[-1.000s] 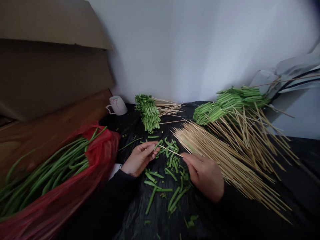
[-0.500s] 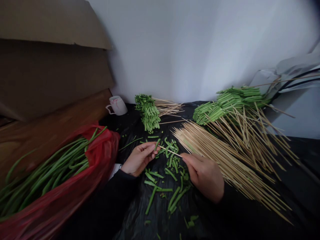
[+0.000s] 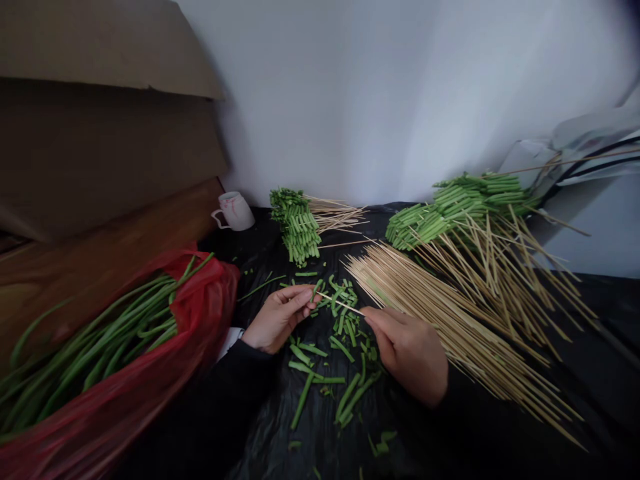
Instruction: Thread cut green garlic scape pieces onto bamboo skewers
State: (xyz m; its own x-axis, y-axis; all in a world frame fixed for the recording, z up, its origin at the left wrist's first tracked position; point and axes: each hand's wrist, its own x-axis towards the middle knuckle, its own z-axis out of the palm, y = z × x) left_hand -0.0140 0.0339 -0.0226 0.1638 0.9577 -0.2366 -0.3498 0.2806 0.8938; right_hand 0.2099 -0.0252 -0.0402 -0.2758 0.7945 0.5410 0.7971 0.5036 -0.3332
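My left hand (image 3: 283, 315) is closed, pinching a short cut piece of green bean (image 3: 317, 288) between thumb and fingers. My right hand (image 3: 410, 350) is closed around a thin wooden skewer (image 3: 344, 304), which points left. The skewer's tip meets the bean piece at my left fingertips; how deep it goes in, I cannot tell. Under and between my hands, loose cut bean pieces (image 3: 341, 343) lie scattered on the black plastic sheet (image 3: 280, 427). Just right of my right hand is a large pile of bare skewers (image 3: 450, 313).
Skewered beans are stacked at the back centre (image 3: 299, 230) and back right (image 3: 460, 203). A red plastic bag (image 3: 210, 313) with long beans (image 3: 120, 327) sits at left. Behind it stand a white mug (image 3: 235, 211) and a cardboard box (image 3: 110, 147). A pale wall rises behind.
The bean piece has tilted slightly in my left fingers, against the skewer tip. Both hands stay almost in the same place, and everything else is still.
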